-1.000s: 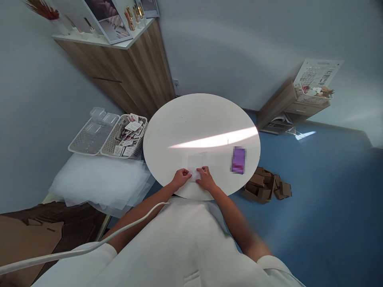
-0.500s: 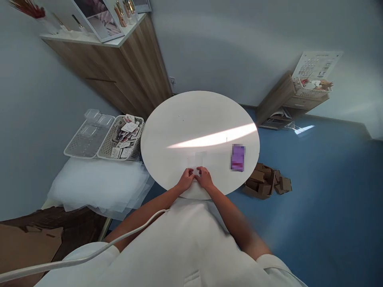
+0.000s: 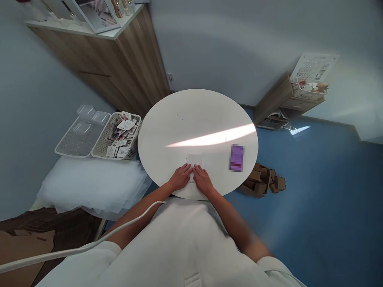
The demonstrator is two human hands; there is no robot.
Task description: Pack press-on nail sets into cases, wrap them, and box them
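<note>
A thin, whitish, see-through piece of film or bag (image 3: 195, 158) lies on the white round table (image 3: 191, 107), near its front edge. My left hand (image 3: 180, 177) rests flat on its left part with fingers stretched out. From the other side, my right hand (image 3: 203, 180) lies flat on it too, fingers extended towards the middle. The fingertips of both hands nearly meet over the sheet and hide part of it. To the right on the tabletop is a purple, blurred rectangular item (image 3: 236, 158), apart from my hands.
Left of the table stand a basket of printed cards (image 3: 101, 149) and a basket with clear plastic boxes (image 3: 72, 145). Translucent sheets (image 3: 92, 183) are stacked before them. Cardboard boxes (image 3: 260, 181) sit on the floor at right. A white cable (image 3: 119, 229) crosses my left arm.
My fingers were pinched together at the sheet; now both hands are spread flat on it. The left hand has shifted slightly left. The view has tilted a little.
</note>
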